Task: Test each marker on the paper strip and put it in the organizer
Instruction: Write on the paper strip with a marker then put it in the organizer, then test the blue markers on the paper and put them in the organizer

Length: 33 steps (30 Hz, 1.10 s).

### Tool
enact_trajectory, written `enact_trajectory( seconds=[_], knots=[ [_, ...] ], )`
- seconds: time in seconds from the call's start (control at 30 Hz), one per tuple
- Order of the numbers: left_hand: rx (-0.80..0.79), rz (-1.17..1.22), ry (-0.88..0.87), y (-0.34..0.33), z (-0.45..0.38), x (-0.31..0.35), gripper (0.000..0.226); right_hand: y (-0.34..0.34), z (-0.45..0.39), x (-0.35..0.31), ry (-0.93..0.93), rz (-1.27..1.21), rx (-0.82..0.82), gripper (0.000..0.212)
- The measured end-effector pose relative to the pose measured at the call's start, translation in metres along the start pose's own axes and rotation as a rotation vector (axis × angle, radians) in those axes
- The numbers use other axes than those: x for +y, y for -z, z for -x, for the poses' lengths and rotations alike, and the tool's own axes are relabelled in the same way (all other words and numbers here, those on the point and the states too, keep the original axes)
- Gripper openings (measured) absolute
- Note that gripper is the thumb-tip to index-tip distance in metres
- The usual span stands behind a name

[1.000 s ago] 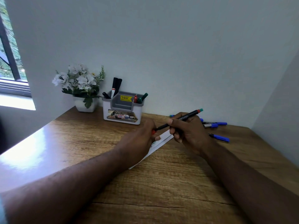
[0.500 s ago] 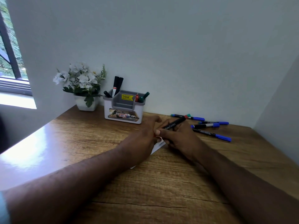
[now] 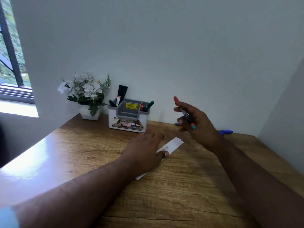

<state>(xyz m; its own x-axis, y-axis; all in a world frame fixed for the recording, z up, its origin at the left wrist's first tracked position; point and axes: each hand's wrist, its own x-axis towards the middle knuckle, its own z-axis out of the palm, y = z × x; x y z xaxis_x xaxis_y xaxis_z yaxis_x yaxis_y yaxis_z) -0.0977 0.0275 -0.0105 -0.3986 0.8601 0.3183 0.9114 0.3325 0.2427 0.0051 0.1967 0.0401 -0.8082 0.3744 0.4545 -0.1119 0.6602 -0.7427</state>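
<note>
Single view, head-mounted, wide-angle. Looks forward and down across a wooden table (image 3: 189, 186) toward the white back wall (image 3: 164, 46). Both forearms enter from the bottom edge, so the viewpoint sits close above the near table edge. A window (image 3: 9, 66) lies at frame left, a side wall (image 3: 287, 112) at right. Straight lines bow near the edges.
</note>
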Motion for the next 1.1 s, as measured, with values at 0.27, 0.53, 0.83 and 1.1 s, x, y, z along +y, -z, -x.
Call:
enact_trajectory(
  seconds=[0.27, 0.53, 0.83, 1.1],
  knots=[
    [-0.124, -0.191, 0.017, 0.012, -0.011, -0.018, 0.051, -0.015, -0.066, -0.028, 0.113, -0.22, 0.339, 0.021],
    [-0.099, -0.12, -0.119, 0.005, -0.011, -0.01, 0.049, -0.047, -0.114, -0.036, 0.214, -0.146, 0.392, 0.071],
    [-0.095, 0.0, -0.275, 0.005, -0.006, -0.002, 0.042, -0.054, -0.131, -0.001, 0.018, 0.396, 0.013, 0.053],
    [-0.122, 0.064, -0.199, 0.008, -0.008, -0.003, 0.037, -0.005, -0.09, 0.038, -0.096, 0.774, -0.082, 0.032]
  ],
)
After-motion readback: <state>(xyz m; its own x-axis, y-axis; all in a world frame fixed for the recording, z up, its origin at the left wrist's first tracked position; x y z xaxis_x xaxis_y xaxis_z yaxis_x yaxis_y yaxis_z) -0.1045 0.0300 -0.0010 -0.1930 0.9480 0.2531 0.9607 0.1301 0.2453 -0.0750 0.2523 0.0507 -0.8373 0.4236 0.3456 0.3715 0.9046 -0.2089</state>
